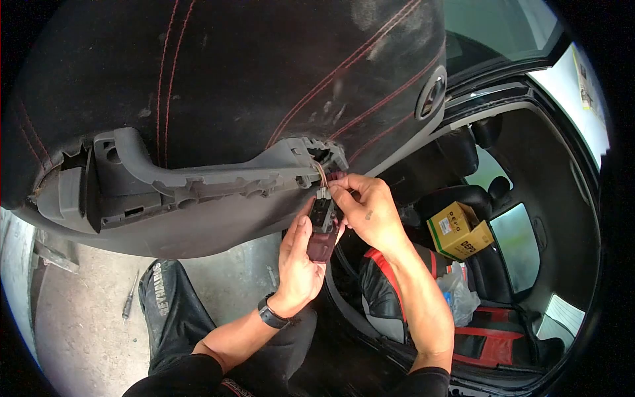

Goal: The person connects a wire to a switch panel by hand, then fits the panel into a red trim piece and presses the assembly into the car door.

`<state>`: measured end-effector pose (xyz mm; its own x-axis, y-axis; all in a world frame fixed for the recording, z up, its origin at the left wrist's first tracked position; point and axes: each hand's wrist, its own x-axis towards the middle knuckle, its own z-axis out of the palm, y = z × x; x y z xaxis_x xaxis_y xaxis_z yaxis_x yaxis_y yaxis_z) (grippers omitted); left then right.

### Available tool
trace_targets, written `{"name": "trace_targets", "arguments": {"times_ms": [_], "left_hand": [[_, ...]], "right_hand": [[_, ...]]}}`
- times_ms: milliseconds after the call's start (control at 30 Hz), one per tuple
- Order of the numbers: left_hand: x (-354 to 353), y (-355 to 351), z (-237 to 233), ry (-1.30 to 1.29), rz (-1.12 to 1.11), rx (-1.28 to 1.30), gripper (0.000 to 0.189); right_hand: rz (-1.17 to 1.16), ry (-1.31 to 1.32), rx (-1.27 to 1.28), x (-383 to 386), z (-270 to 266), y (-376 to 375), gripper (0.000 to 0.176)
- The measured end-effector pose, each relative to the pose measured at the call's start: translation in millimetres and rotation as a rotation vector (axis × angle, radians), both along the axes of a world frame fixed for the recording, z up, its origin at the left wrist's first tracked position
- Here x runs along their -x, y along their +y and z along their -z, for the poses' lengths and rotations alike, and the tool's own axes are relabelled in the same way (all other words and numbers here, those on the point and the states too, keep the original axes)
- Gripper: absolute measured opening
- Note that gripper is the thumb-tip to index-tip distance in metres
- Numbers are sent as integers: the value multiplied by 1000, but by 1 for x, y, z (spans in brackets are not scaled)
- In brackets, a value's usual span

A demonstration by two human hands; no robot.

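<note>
A window switch panel, dark and glossy with a reddish tint, is turned so its black underside shows. My left hand holds it from below, fingers and thumb along its sides. Thin wires run from an opening at the right end of the grey armrest trim to a small grey connector at the panel's upper end. My right hand is closed, thumb and index finger pinched at the connector and wires. Whether the connector is fully seated cannot be made out.
The black door panel with red stitching fills the upper left, its chrome door handle at right. A yellow box and a plastic bag lie inside the car. A screwdriver rests on the floor beside my leg.
</note>
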<state>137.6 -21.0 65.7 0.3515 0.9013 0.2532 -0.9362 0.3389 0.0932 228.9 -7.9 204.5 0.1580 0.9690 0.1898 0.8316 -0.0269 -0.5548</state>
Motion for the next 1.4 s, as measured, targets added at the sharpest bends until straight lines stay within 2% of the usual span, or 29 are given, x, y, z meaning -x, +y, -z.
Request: {"name": "trace_targets", "arguments": {"times_ms": [67, 167, 367, 767, 967, 1400], "left_hand": [[-2, 2, 3, -26, 5, -16, 57], [0, 5, 3, -32, 14, -21, 58], [-3, 4, 3, -25, 14, -26, 58], [-4, 6, 7, -9, 13, -8, 61], [-8, 6, 10, -37, 1, -13, 63], [-7, 5, 9, -19, 19, -39, 62]], "right_hand": [[-63, 7, -49, -8, 5, 1, 14], [-9, 201, 4, 2, -3, -4, 16], [-83, -35, -8, -10, -2, 4, 11], [-57, 140, 84, -10, -2, 19, 10], [29, 380, 109, -4, -5, 17, 5], [47, 327, 132, -8, -3, 14, 15]]}}
